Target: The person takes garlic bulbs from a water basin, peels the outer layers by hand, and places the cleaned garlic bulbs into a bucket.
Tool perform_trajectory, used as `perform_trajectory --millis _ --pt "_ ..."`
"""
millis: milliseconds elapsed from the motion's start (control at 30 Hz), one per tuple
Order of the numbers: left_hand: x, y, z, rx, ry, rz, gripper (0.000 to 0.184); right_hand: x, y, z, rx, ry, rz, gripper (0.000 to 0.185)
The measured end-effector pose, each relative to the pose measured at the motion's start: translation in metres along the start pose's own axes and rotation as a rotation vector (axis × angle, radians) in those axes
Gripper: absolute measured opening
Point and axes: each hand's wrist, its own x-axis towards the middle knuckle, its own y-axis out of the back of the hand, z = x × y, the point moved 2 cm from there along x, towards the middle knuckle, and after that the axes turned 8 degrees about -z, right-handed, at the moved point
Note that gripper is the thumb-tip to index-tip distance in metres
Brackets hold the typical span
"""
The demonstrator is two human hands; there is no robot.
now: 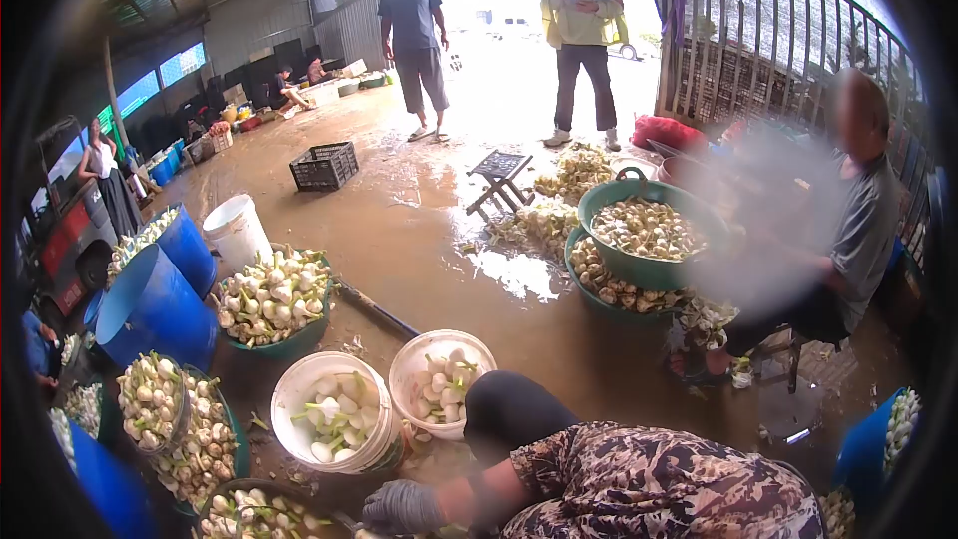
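Observation:
My right hand [401, 507], in a grey knit glove, reaches across from the right at the bottom of the view. Its fingers are curled; what they hold, if anything, is hidden. Just left of it is a dark-rimmed tub of garlic bulbs [251, 514], partly cut off by the frame. Beyond the hand stand two white buckets holding trimmed garlic: the left bucket [283, 407] and the right bucket [401, 370]. My dark-clad knee [509, 414] is beside the right bucket. My left hand is out of view.
Green tubs of garlic [269, 299] and blue barrels [160, 304] line the left. A long handle [377, 307] lies behind the buckets. Stacked basins [639, 265] stand near a seated person [858, 240] at right. A folding stool [499, 180], black crate [324, 168] and two standing people are farther back.

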Motion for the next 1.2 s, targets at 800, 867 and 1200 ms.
perform_trajectory --millis 800,867,1200 --pt "-0.012 0.009 0.000 0.024 0.001 0.032 0.050 -0.005 -0.016 -0.008 0.122 -0.325 -0.283 0.019" --pt "-0.014 0.011 -0.002 0.024 0.001 0.033 0.051 -0.001 -0.020 0.004 0.275 -0.434 -0.296 0.019" --pt "-0.040 0.041 0.009 0.155 -0.180 -0.178 0.054 0.002 -0.010 0.001 0.412 -0.272 -0.255 0.033"
